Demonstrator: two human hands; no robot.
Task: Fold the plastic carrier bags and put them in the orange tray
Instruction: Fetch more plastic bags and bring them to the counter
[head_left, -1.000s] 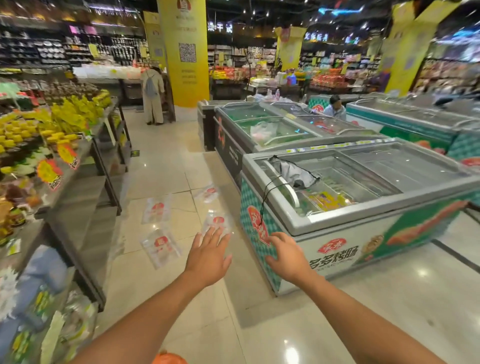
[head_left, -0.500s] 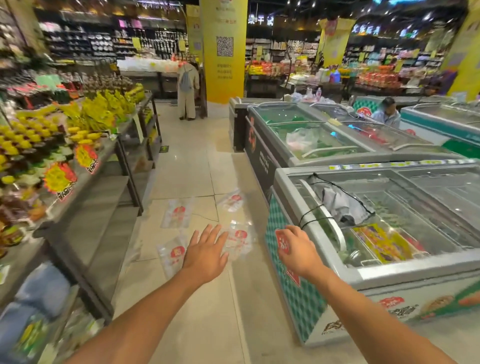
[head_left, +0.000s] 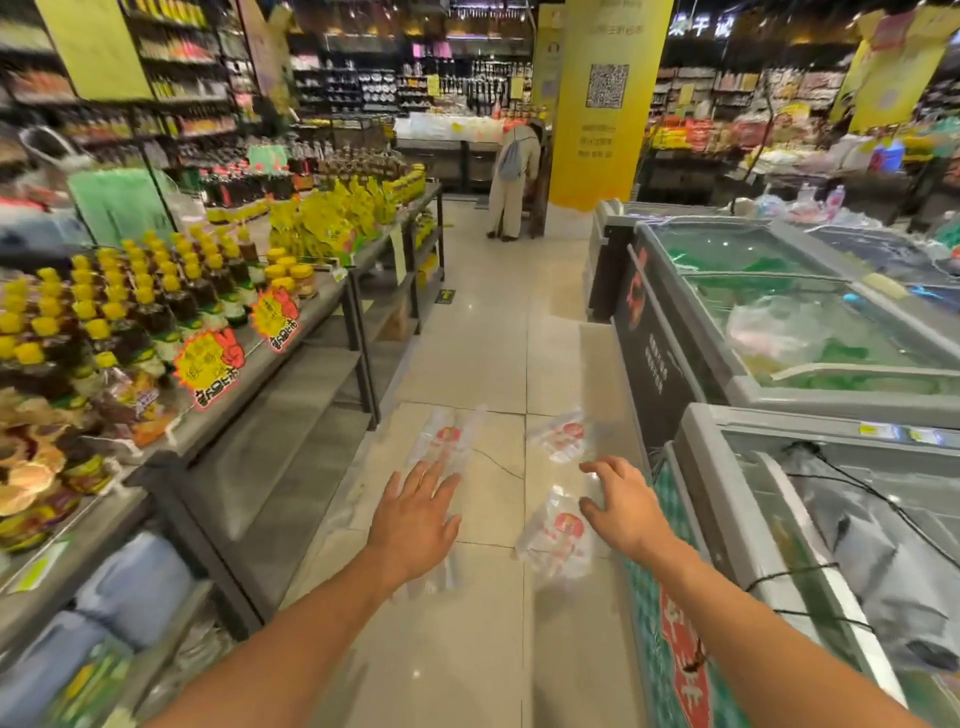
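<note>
From my feed the pale beige tiled floor fills the aisle from 6 o'clock up to 12. A row of grey-rimmed glass-topped chest freezers takes the side from 2 to 5 o'clock, and the nearest one has a green chequered front. Opposite, from 7 to 10 o'clock, stands grey metal shelving loaded with dark bottles with yellow caps and orange starburst price cards. A broad yellow pillar rises at 1 o'clock, and a person in a long beige coat with a grey backpack stands just beside it at 12. Both bare forearms reach in from 6 o'clock, held out over the floor. The left hand is palm down at about 7 o'clock of centre, its fingers straight and slightly spread, holding nothing. The right hand sits at 5 o'clock near the closest freezer's corner, its fingers loosely curved with the thumb apart, also holding nothing. The clear plastic carrier bags with red logos lie flat and unfolded on the floor. One bag shows just past the left fingertips, a second at the same depth nearer the freezers, and a third below and between the two hands. Motion blur softens them, so I cannot tell whether either hand touches a bag.
</note>
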